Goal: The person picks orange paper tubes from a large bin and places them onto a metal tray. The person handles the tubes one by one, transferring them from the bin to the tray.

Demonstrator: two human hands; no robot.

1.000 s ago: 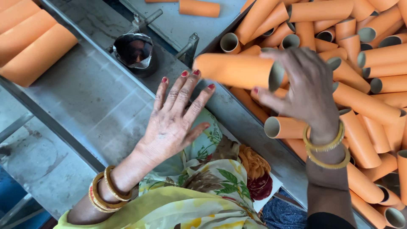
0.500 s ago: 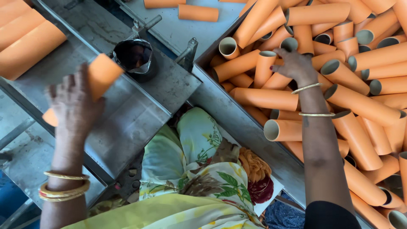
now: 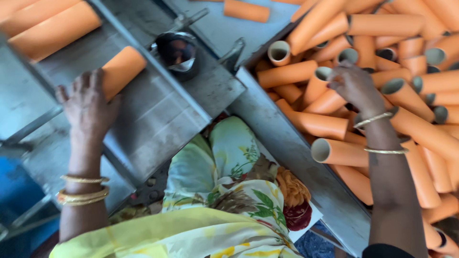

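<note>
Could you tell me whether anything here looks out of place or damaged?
Nothing stands out. The left hand holds an orange tube on the metal table; the right hand reaches into the bin's loosely heaped, undamaged-looking tubes.

No packages, labels, signs or screens show anywhere in this view; the orange tubes (image 3: 325,125) heaped on the right and those on the grey metal table (image 3: 158,119) at left seem plain and unmarked, though motion blur may hide small print
</note>
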